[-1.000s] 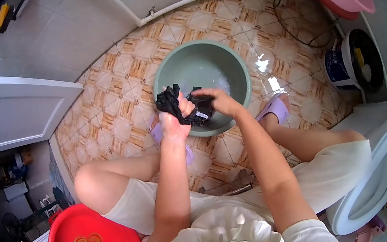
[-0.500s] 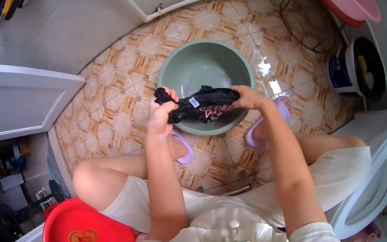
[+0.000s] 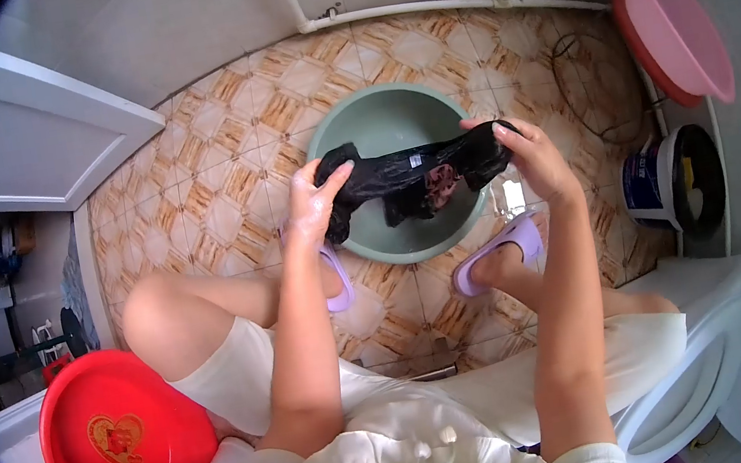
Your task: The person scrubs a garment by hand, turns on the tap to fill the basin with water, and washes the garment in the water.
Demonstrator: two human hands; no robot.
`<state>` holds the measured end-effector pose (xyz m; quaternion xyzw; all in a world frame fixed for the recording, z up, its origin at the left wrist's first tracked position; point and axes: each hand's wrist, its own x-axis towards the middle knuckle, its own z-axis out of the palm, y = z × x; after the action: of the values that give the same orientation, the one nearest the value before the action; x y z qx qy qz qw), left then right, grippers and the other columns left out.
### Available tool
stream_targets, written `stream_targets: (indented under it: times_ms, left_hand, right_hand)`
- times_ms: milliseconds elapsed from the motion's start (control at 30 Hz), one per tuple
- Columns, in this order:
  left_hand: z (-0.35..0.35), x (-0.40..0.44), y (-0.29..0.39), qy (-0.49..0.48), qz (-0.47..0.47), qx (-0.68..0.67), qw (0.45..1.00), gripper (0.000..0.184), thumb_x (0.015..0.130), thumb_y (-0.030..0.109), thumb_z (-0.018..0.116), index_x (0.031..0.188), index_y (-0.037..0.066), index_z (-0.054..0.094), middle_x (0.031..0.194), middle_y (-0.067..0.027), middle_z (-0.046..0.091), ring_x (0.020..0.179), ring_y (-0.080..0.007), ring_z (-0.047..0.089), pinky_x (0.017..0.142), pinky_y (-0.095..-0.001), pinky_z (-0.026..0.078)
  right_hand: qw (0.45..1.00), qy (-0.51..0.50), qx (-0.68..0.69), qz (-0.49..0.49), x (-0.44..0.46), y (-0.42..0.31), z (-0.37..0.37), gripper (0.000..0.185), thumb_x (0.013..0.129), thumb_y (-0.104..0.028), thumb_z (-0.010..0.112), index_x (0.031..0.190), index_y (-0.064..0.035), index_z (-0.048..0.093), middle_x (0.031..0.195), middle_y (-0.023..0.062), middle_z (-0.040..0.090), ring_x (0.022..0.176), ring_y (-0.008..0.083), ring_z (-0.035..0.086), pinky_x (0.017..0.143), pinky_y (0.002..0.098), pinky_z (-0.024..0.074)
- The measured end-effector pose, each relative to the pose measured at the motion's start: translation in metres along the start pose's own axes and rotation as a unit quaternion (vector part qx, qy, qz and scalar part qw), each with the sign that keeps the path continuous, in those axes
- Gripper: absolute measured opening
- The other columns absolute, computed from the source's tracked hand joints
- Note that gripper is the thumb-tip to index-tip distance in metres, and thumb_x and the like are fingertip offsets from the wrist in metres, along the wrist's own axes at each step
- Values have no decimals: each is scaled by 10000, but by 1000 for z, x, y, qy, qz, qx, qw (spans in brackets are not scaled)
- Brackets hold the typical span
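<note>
A wet black garment (image 3: 381,175) with a small white label and a pinkish patterned part is stretched between my hands. My left hand (image 3: 313,202) grips its bunched left end, thumb on top. My right hand (image 3: 533,154) pinches the other end beyond the right rim. Below the cloth stands a grey-green basin (image 3: 400,107) on the tiled floor; the garment hides part of its inside. The garment's middle sags over the basin. Which kind of garment it is, I cannot tell.
At lower left sits a red basin (image 3: 160,426) with a gold heart print. A pink basin (image 3: 677,27) leans at the right wall, above a white-and-blue bucket (image 3: 656,184). Purple slippers (image 3: 498,251) are on my feet. A white door (image 3: 40,137) stands at left.
My hands have moved apart, the right one outward and up. The black garment, bunched before, is now stretched wider, its label and patterned part further right. The view has shifted slightly.
</note>
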<state>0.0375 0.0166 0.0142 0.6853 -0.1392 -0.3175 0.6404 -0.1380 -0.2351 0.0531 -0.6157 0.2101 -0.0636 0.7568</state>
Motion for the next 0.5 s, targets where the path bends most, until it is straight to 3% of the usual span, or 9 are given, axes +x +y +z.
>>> stream_targets:
  times_ms: [100,167,233,300,367,400,433,467,500]
  left_hand:
    - [4,1,-15,-6,25,-94,995,216,766,61,694,954,-22,626,871,-53,644,761,-107,586,699,-250,478]
    - [6,-1,-21,27,4,-118,993,237,753,37,697,970,-14,617,854,-54,642,760,-118,593,711,-259,485]
    - [5,-1,-16,-17,0,-100,995,197,749,12,694,919,-2,595,853,-57,634,780,-126,595,731,-262,486]
    - [5,1,-27,7,42,-192,980,168,777,15,664,902,18,552,940,-69,619,816,-119,586,737,-260,483]
    - [19,1,-27,37,59,-199,978,173,793,28,651,913,31,526,992,-71,606,846,-114,580,739,-256,481]
    - [30,1,-26,64,75,-202,974,179,810,42,638,924,43,500,1044,-73,592,875,-108,573,741,-251,479]
    - [46,-4,-19,73,32,-247,966,317,846,98,606,1132,65,472,1122,-91,571,966,-139,562,822,-276,463]
    - [56,-7,-13,9,4,-317,948,372,879,158,557,1218,75,427,1159,-100,554,1027,-166,542,878,-296,437]
    - [62,-11,-11,-55,-25,-383,922,432,913,217,508,1305,85,383,1197,-109,537,1089,-192,522,933,-317,411]
  right_hand:
    - [992,46,119,-13,-1,-4,20,326,884,-307,539,1009,-14,607,996,64,632,894,130,569,796,254,434]
    - [988,85,123,-26,8,22,13,326,890,-298,537,1034,-7,569,955,47,616,858,117,562,772,241,437]
    - [975,168,117,-88,9,24,14,353,888,-296,546,1068,7,551,907,30,595,837,115,555,752,243,444]
    - [970,204,104,-84,8,25,19,372,887,-299,552,1081,17,535,923,42,585,838,118,548,751,245,440]
    - [923,329,169,-102,15,34,39,383,894,-319,537,1067,22,538,956,65,576,841,149,545,750,283,438]
    - [909,373,178,-45,21,46,56,375,896,-332,521,1041,12,547,967,84,572,859,184,539,776,343,441]
    - [954,299,31,-13,24,71,67,377,895,-351,498,1001,8,551,948,126,575,887,262,548,808,390,434]
    - [942,265,-179,-99,20,56,104,325,881,-299,514,949,16,549,942,172,556,906,320,536,812,386,431]
    - [811,221,-435,-324,22,66,134,283,859,-250,544,902,29,559,895,220,568,881,372,556,770,401,443]
